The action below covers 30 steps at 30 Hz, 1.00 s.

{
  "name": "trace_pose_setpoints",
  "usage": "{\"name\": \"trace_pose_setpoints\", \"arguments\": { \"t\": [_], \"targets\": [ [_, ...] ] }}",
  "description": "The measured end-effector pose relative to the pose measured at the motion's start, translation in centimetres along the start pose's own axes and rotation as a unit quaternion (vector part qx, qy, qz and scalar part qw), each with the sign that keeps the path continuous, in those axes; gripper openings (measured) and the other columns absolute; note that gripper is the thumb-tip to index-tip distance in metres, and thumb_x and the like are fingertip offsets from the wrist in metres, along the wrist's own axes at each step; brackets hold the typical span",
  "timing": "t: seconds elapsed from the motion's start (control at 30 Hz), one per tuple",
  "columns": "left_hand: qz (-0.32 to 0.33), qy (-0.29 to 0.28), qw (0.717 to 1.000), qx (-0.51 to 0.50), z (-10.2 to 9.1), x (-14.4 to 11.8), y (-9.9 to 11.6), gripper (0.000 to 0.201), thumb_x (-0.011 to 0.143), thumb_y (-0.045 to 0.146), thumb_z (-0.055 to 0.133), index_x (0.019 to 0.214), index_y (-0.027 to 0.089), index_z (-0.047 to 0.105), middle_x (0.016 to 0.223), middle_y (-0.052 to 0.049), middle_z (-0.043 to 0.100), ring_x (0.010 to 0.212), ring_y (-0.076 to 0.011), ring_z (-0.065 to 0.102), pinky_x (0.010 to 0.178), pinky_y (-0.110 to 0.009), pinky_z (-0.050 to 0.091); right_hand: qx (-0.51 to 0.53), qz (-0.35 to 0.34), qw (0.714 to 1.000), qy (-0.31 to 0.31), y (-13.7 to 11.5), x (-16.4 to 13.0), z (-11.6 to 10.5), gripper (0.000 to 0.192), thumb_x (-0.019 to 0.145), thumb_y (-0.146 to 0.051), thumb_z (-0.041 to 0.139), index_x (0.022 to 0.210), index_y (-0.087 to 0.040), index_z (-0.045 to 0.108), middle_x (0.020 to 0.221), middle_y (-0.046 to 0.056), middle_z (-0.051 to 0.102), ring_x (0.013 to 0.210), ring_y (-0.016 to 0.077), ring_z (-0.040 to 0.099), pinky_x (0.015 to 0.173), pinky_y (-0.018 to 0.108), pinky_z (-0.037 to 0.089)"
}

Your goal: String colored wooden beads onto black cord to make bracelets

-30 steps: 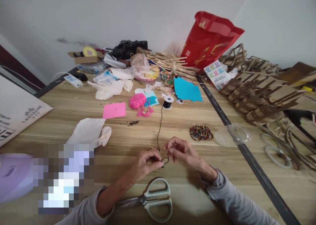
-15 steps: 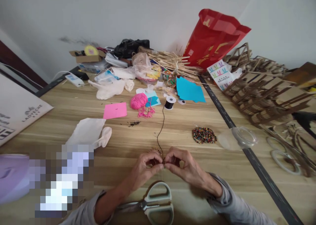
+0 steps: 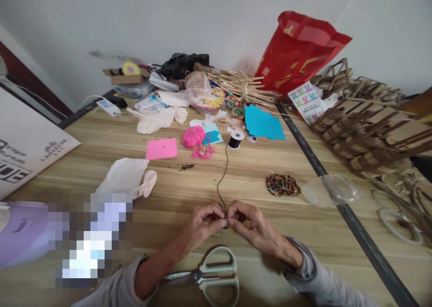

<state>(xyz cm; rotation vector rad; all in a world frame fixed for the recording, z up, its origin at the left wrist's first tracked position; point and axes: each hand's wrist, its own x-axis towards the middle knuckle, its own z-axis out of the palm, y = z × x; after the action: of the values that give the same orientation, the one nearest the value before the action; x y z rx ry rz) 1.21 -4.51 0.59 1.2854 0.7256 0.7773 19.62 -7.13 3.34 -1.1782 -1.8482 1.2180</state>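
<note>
My left hand (image 3: 201, 226) and my right hand (image 3: 251, 224) meet fingertip to fingertip low in the middle of the wooden table (image 3: 263, 163). Both pinch the near end of a thin black cord (image 3: 222, 176), which runs away from me to a black spool (image 3: 235, 140). A few small beads (image 3: 213, 203) lie just beyond my left fingers. Pale green scissors (image 3: 209, 275) rest between my forearms, close to my body.
A heap of coloured beads (image 3: 282, 185) lies to the right, beside a clear plastic container (image 3: 332, 190). Further back are pink yarn (image 3: 191, 137), pink paper (image 3: 161, 149), blue paper (image 3: 263, 123), a red bag (image 3: 297, 51) and wooden lattice pieces (image 3: 367, 131). A white cloth (image 3: 126, 177) lies left.
My right hand came in from slightly apart to meet my left at the cord end. The small loop of cord seen earlier is now hidden between my fingers.
</note>
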Motion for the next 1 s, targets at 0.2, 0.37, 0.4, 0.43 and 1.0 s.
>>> {"name": "trace_pose_setpoints", "arguments": {
  "t": [0.2,0.37,0.4,0.43,1.0],
  "targets": [
    [-0.029,0.03,0.995,-0.086,-0.1,0.0,0.4,0.015,0.078,0.027,0.066,0.071,0.014,0.063,0.08,-0.003,0.062,0.08,-0.0157,0.055,0.075,-0.027,0.041,0.01,-0.019,1.0,0.007,-0.1,-0.1,-0.1,0.018,0.092,-0.03,0.05,0.079,-0.016,0.052,0.069,-0.001,0.054,0.061,0.0096,0.047,0.058,0.02,0.038],
    [-0.002,0.017,0.995,-0.1,-0.1,-0.3,0.4,0.02,0.081,0.031,0.064,0.07,0.014,0.06,0.082,-0.003,0.06,0.082,-0.0161,0.054,0.076,-0.028,0.041,0.018,-0.04,0.999,0.011,-0.2,-0.2,-0.2,0.019,0.092,-0.032,0.05,0.08,-0.017,0.051,0.071,0.0,0.054,0.064,0.0111,0.048,0.061,0.023,0.039],
    [0.001,0.013,0.995,-0.097,0.0,-0.4,0.5,0.021,0.082,0.032,0.063,0.071,0.015,0.059,0.082,-0.003,0.06,0.082,-0.0162,0.054,0.076,-0.028,0.042,0.02,-0.042,0.999,0.014,-0.2,-0.2,-0.1,0.02,0.092,-0.033,0.05,0.079,-0.017,0.051,0.071,0.0,0.053,0.065,0.0114,0.048,0.061,0.023,0.039],
    [0.002,0.009,0.996,-0.09,0.1,-0.4,0.5,0.021,0.083,0.033,0.062,0.073,0.015,0.058,0.083,-0.004,0.059,0.082,-0.0163,0.054,0.076,-0.028,0.042,0.024,-0.043,0.999,0.017,-0.2,-0.3,-0.1,0.022,0.092,-0.034,0.049,0.078,-0.017,0.05,0.071,0.001,0.052,0.065,0.0116,0.047,0.062,0.024,0.038],
    [0.11,-0.016,0.967,0.231,0.3,-1.0,1.3,0.008,0.084,0.02,0.057,0.077,0.017,0.059,0.087,-0.006,0.063,0.087,-0.0195,0.057,0.082,-0.031,0.043,-0.326,-0.226,0.918,-0.003,-0.4,-1.0,0.1,0.018,0.096,-0.011,0.034,0.102,-0.015,0.05,0.108,0.013,0.055,0.091,0.017,0.058,0.063,0.023,0.047]
  ]
}}
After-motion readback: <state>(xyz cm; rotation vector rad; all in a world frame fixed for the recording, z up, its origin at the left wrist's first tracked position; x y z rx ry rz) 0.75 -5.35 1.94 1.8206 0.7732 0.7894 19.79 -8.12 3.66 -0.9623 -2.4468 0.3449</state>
